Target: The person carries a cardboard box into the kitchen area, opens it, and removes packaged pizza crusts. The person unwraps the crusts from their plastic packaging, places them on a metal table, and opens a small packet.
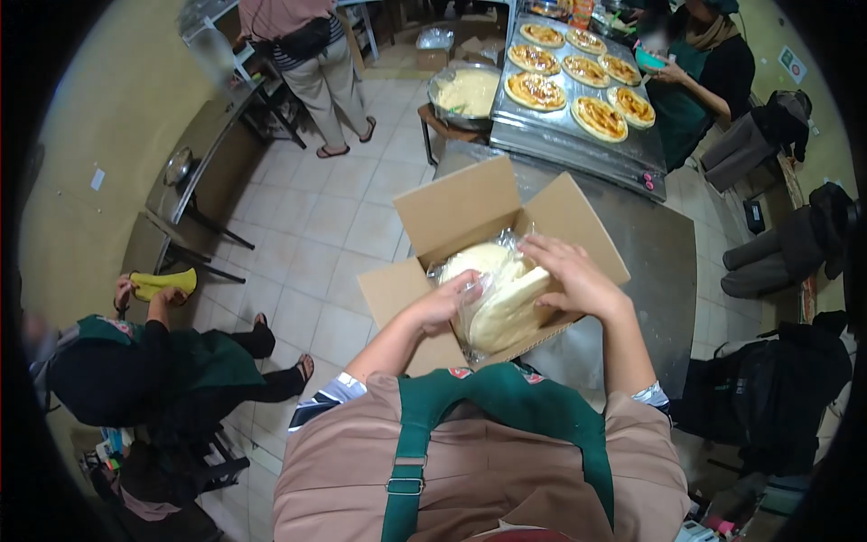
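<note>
An open cardboard box stands in front of me with its flaps folded out. Inside lie pale, round, flat dough bases in a clear plastic bag. My left hand reaches over the box's left side, its thumb and fingers closed on the plastic. Spread across the upper right of the bases is my right hand, fingers stretched out and touching the plastic and dough. The lower part of the box's contents is hidden.
The box rests on a metal table. Beyond it, several topped pizzas lie on a metal surface, with a co-worker holding a green bowl beside them. A large basin stands left of these. Another person at left holds a yellow cloth-like item.
</note>
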Action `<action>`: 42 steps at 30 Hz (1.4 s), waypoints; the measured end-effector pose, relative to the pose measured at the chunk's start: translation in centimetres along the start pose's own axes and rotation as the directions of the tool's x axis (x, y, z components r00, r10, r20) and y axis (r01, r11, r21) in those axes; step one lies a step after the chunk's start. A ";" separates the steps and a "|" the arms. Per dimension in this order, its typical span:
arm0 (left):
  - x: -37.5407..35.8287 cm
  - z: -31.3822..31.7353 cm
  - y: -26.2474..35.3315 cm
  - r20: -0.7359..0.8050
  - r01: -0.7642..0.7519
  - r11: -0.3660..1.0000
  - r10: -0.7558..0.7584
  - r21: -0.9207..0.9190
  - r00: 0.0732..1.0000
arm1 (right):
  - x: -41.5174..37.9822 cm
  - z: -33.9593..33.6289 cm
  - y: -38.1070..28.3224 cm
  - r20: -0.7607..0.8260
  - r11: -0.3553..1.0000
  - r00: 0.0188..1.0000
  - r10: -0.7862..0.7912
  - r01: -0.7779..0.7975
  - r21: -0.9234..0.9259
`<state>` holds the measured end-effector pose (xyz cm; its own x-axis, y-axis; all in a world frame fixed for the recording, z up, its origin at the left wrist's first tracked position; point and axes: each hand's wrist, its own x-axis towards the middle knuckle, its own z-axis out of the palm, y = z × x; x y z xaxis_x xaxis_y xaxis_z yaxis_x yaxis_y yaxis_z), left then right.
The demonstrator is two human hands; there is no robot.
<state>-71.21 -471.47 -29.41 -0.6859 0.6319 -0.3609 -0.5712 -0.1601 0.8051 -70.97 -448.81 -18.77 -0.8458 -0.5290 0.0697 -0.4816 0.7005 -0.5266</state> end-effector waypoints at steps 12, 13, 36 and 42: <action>0.5 -0.9 -0.8 0.001 0.024 1.000 -0.024 -0.009 1.000 | 1.0 0.7 0.8 0.059 0.987 0.992 -0.109 0.115 -0.111; 0.5 -0.8 -1.0 0.030 0.010 1.000 -0.011 0.019 0.999 | 1.2 0.7 0.8 0.057 0.986 0.992 -0.111 0.117 -0.115; 1.2 -0.8 -1.0 -0.136 -0.060 0.998 0.059 -0.006 0.989 | -10.1 -10.1 -4.6 -0.731 0.929 0.665 0.153 -0.350 -0.124; -0.7 -2.0 2.2 -0.229 -0.323 0.939 0.290 -0.120 0.929 | -13.9 -11.0 -3.7 -0.930 0.893 0.247 0.272 -0.424 0.149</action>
<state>-72.88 -473.79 -28.28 -0.9063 0.3669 -0.2096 -0.3690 -0.4454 0.8158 -59.97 -438.78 -8.48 -0.5533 0.5058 0.6618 -0.0375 0.7786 -0.6264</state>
